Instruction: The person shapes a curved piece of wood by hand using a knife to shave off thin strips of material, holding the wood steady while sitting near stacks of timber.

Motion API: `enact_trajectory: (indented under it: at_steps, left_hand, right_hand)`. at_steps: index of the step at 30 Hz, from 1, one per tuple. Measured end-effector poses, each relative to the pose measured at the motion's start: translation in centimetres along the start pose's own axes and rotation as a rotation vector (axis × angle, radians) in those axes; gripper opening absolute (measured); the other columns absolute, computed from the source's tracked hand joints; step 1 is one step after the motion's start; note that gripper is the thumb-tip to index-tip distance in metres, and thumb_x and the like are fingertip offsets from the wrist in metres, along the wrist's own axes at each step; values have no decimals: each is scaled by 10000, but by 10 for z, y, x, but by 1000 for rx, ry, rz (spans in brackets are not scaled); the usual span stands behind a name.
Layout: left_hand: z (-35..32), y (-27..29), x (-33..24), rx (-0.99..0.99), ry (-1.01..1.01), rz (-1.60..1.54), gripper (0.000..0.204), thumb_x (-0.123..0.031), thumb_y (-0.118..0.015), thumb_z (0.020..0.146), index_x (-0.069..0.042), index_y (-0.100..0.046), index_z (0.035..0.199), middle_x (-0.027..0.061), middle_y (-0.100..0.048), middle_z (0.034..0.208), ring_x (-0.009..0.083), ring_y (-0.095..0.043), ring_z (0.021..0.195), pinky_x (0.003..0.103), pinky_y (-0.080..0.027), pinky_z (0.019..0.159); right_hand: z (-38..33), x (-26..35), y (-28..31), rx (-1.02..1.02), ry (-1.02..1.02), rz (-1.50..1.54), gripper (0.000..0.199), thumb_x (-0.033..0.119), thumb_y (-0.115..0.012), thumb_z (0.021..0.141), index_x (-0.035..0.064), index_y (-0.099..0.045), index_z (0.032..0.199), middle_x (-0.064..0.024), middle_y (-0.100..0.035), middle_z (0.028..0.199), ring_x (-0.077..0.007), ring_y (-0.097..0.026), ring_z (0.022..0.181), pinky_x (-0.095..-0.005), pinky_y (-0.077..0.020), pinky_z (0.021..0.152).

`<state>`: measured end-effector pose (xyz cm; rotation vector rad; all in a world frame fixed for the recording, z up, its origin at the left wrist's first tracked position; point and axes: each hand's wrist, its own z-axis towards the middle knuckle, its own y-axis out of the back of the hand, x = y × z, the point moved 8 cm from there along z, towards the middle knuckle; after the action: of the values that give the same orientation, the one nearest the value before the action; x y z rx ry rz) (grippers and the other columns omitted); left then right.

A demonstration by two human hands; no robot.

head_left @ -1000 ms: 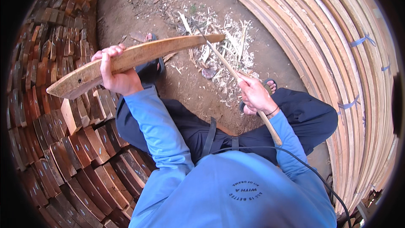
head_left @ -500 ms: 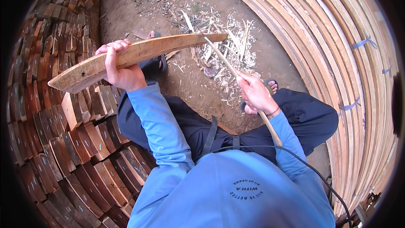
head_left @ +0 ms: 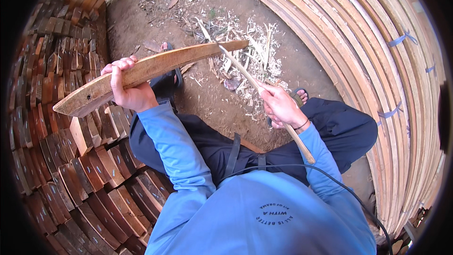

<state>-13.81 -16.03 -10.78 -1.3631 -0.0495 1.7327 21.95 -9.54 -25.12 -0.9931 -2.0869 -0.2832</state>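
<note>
Plank (head_left: 155, 68): long, curved, pale-brown, rough-edged

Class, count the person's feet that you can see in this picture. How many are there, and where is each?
2. One foot shows under the curved plank, by the left hand. The other foot is beside the right hand.
</note>
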Motion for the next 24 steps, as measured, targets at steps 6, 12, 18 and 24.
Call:
enact_trajectory:
  at_steps: [6, 12, 18, 24]
  left_hand:
    - [-2, 0, 0, -35, 4, -6, 47, -135, -579, 908, -113, -539, 918, 37, -567, 804, 189, -546, 810, 425, -454, 874]
    - [-1, -5, 1, -4, -6, -14, 37, -127, -574, 910, -112, -545, 928, 43, -563, 821, 195, -547, 825, 426, -451, 879]
    - [-1, -9, 1, 32, -9, -61, 84, -67, -600, 875, -101, -554, 936, 75, -602, 813, 205, -592, 803, 432, -481, 859]
    - [-1, -5, 0, 11, -14, -42, 91, -77, -600, 875, -102, -551, 948, 74, -597, 803, 206, -591, 805, 431, -487, 855]
  right_hand:
    - [17, -20, 24, -149, 64, -337, 463, 168, -437, 1057, 166, -448, 1521, 70, -380, 537, -37, -374, 371, -258, -323, 335]
    - [14, -22, 24, -175, 26, -359, 450, 195, -443, 1066, 140, -453, 1513, 74, -342, 513, -44, -372, 371, -242, -320, 340]
    - [19, -38, 34, -133, 17, -255, 452, 266, -470, 1046, 192, -485, 1492, 19, -465, 505, -80, -444, 358, -262, -385, 337]
    - [5, -4, 21, -51, 33, -167, 460, 208, -452, 1069, 122, -434, 1521, 59, -399, 518, -45, -383, 372, -240, -329, 333]
